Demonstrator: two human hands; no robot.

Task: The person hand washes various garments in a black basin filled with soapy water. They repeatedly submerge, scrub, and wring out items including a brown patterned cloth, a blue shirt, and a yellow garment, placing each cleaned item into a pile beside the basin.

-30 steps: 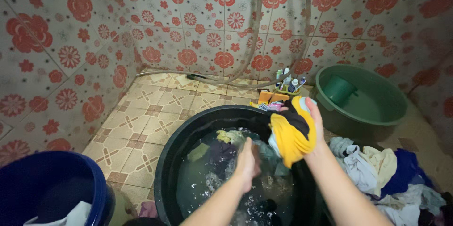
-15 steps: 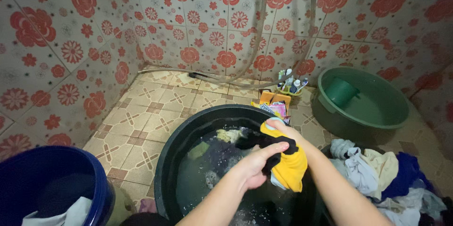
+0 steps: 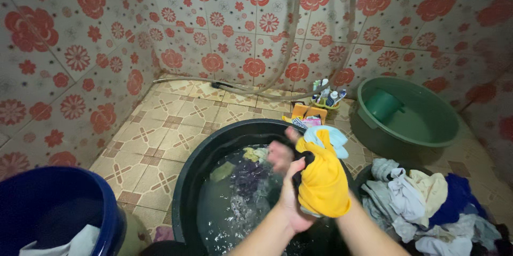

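Observation:
A yellow, black and light blue garment [image 3: 324, 176] is held over the black wash basin [image 3: 187, 181]. The cloth covers my right hand [image 3: 326, 192], which is shut on it; only the forearm shows below. My left hand [image 3: 286, 181] grips the same garment from the left, its fingers blurred with motion. In the basin, dark water holds several soaking clothes [image 3: 246, 173].
A pile of mixed laundry [image 3: 427, 202] lies to the right. Behind it stands a green basin [image 3: 411, 111] with a green dipper inside. A blue bucket [image 3: 53, 213] with a white cloth sits at the lower left. Bottles and a hose lie by the flowered tile wall.
Both hands have shifted on the yellow garment, rubbing it together over the basin. The left hand has risen from the water up to the cloth.

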